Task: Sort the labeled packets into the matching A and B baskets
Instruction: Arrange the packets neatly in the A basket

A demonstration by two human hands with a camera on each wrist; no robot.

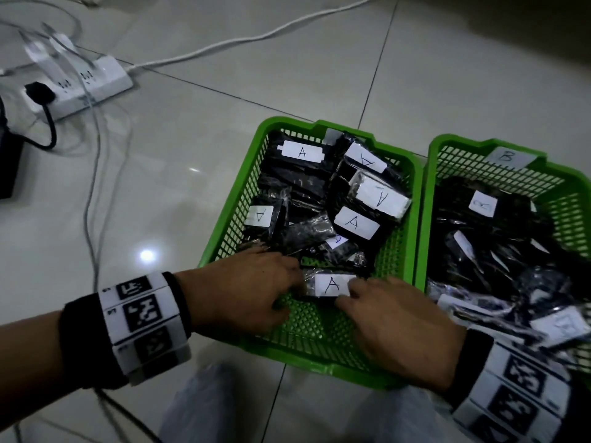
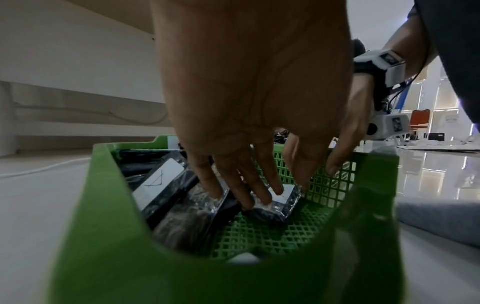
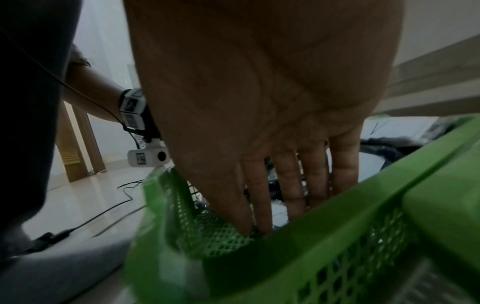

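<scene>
Two green mesh baskets sit side by side on the floor. The left basket (image 1: 230, 203) holds several black packets with white A labels. The right basket (image 1: 430, 193) carries a B tag (image 1: 507, 156) and holds B packets. Both hands are inside the A basket, at its near end. One A packet (image 1: 332, 284) lies on the mesh floor between them. My left hand (image 1: 256, 286) touches its left end, with straight fingers (image 2: 249, 195) lying on the packet (image 2: 283, 197). My right hand (image 1: 390, 321) touches its right end, fingers (image 3: 291, 185) straight.
A white power strip (image 1: 80, 81) with plugs lies at the far left, and its cables (image 1: 92, 187) trail across the tiled floor. A black adapter (image 1: 6, 161) sits at the left edge. My knees (image 1: 204, 407) are just in front of the baskets.
</scene>
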